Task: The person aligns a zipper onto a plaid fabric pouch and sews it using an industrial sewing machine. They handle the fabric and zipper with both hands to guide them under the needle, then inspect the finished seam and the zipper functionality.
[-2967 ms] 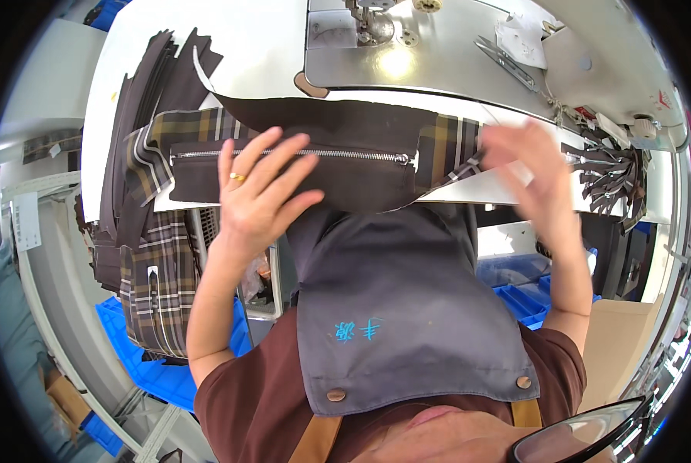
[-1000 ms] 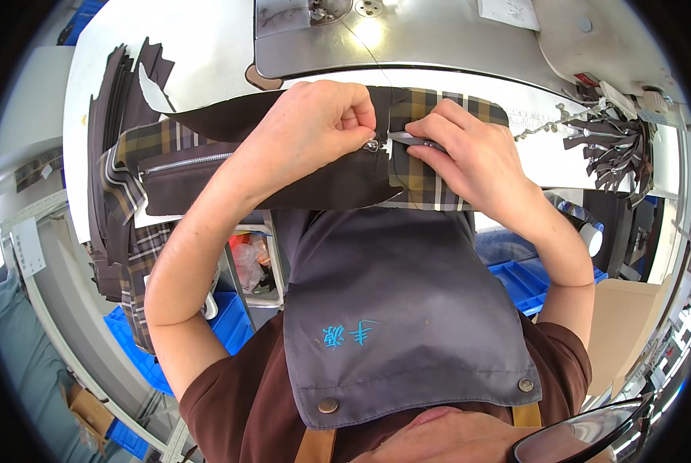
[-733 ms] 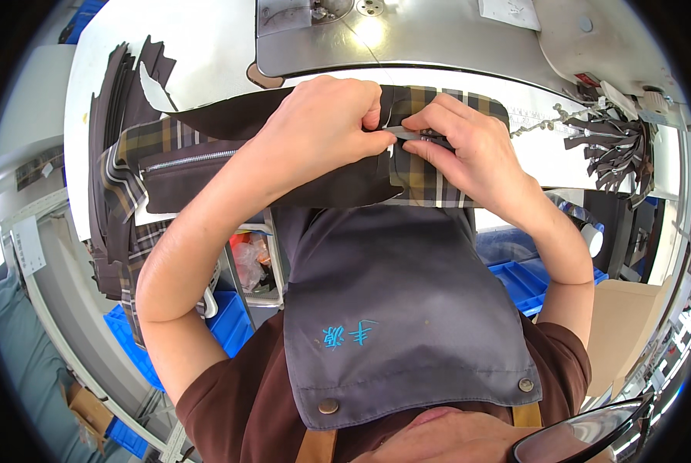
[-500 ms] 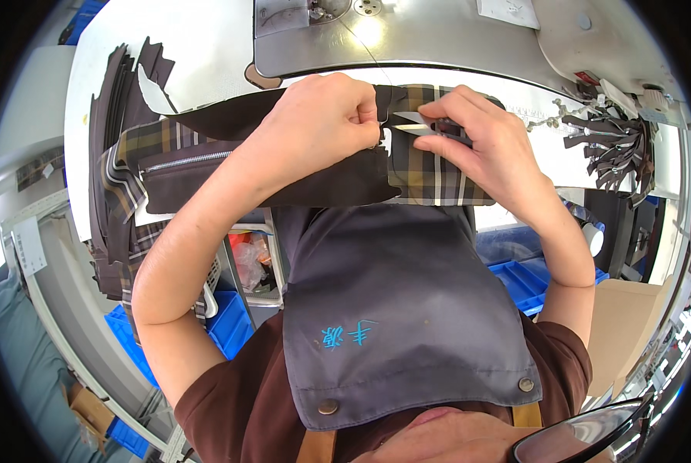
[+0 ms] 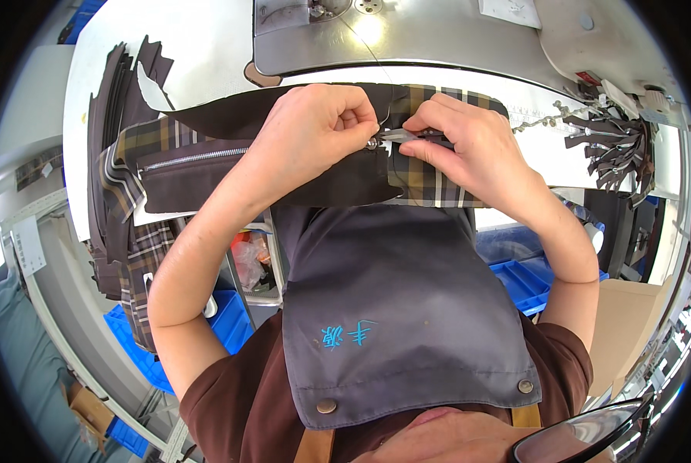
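Your right hand [image 5: 469, 143] is closed about a pair of metal thread snips [image 5: 396, 136], gripped between thumb and fingers, with the blades pointing left toward the right end of a metal zipper [image 5: 195, 160]. Your left hand [image 5: 322, 119] has its thumb and forefinger pinched together just beside the zipper slider [image 5: 372, 143]; whether they grip anything, you cannot tell from this view. The zipper lies lengthwise in a dark brown fabric panel [image 5: 330, 185], partly hidden beneath your left hand and forearm. The panel, with plaid fabric [image 5: 455, 193] showing at both ends, lies along the near edge of the white table [image 5: 199, 65], in front of the sewing machine bed [image 5: 430, 38].
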### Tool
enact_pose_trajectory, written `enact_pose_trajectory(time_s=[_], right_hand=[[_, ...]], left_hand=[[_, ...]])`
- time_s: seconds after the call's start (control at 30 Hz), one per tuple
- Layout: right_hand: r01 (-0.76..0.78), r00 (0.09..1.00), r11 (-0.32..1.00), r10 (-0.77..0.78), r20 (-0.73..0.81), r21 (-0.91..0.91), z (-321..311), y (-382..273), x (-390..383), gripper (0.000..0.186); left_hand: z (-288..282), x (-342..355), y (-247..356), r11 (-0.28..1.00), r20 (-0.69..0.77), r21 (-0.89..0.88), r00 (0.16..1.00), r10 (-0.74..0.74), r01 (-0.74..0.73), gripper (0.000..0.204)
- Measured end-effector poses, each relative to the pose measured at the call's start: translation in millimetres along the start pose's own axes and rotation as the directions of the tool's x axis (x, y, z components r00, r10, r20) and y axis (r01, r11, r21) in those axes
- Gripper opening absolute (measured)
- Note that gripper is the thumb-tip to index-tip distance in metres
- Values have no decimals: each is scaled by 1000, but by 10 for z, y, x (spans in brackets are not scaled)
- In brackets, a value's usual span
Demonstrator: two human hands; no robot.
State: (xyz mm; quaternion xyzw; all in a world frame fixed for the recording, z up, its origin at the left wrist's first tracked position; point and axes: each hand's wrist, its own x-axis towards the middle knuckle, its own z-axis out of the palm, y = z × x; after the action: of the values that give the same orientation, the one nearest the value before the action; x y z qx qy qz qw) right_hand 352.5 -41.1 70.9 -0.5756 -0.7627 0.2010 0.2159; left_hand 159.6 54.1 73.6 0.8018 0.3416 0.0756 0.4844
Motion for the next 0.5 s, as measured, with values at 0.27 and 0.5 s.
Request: enact_pose_trajectory(time_s=[0.27, 0.5], right_hand=[[18, 999, 996, -14, 47, -88, -44, -41, 90, 19], [51, 995, 985, -36, 89, -162, -20, -59, 126, 19]], left_hand=[[87, -52, -49, 999, -82, -31, 996, 33, -35, 8], [140, -89, -61, 998, -140, -28, 989, 45, -50, 6]])
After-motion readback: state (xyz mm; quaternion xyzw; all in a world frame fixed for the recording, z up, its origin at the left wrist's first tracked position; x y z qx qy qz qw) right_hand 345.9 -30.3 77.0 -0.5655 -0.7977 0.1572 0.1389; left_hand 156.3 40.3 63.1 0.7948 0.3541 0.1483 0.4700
